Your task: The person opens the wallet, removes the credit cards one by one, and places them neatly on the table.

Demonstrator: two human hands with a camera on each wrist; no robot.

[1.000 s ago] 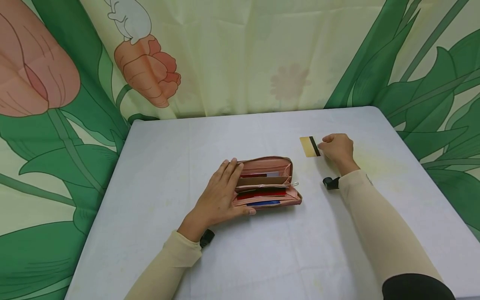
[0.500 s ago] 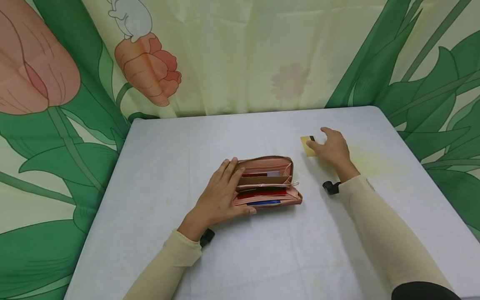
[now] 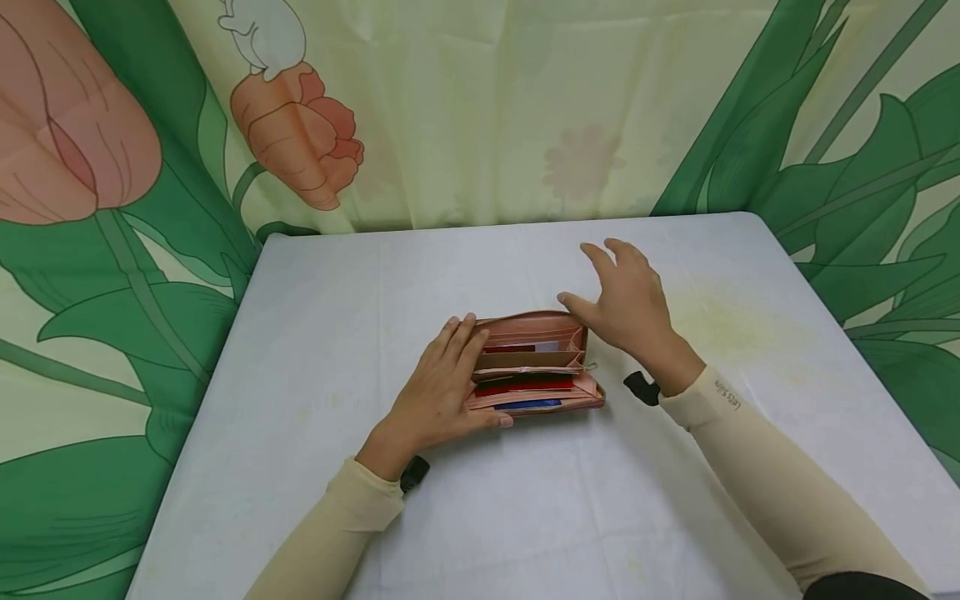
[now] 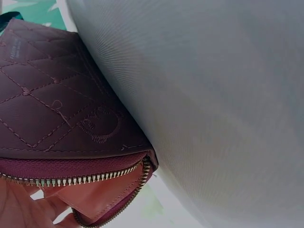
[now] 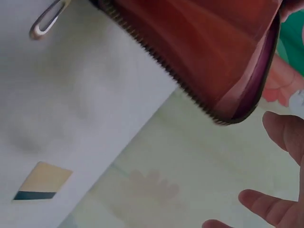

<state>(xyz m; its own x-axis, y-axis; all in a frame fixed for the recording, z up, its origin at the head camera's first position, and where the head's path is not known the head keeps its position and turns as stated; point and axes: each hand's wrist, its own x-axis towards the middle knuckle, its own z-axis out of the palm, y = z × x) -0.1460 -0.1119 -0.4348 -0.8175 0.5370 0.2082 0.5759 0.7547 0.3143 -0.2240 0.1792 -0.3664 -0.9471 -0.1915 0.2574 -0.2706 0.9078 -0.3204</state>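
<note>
A pink zip-around wallet (image 3: 528, 331) stands unzipped on the white table, its compartments facing up. Inside it I see a red card (image 3: 525, 386) and a blue card (image 3: 528, 405). My left hand (image 3: 435, 387) grips its left end, thumb along the front and fingers across the back. The left wrist view has its dark quilted outside (image 4: 47, 90) and toothed zip. My right hand (image 3: 630, 304), fingers spread and holding nothing, hovers by the wallet's far right corner. A gold card with a dark stripe (image 5: 45, 179) lies on the table; in the head view that hand hides it.
The white-covered table (image 3: 315, 333) extends around the wallet on all sides. Behind it hangs a printed curtain (image 3: 465, 125) with plants and a carrot. A metal zip pull (image 5: 47, 20) juts from the wallet's right side.
My right hand has moved left from beside the gold card toward the wallet, its fingers spreading from a curled pose. My left hand and the wallet stay put.
</note>
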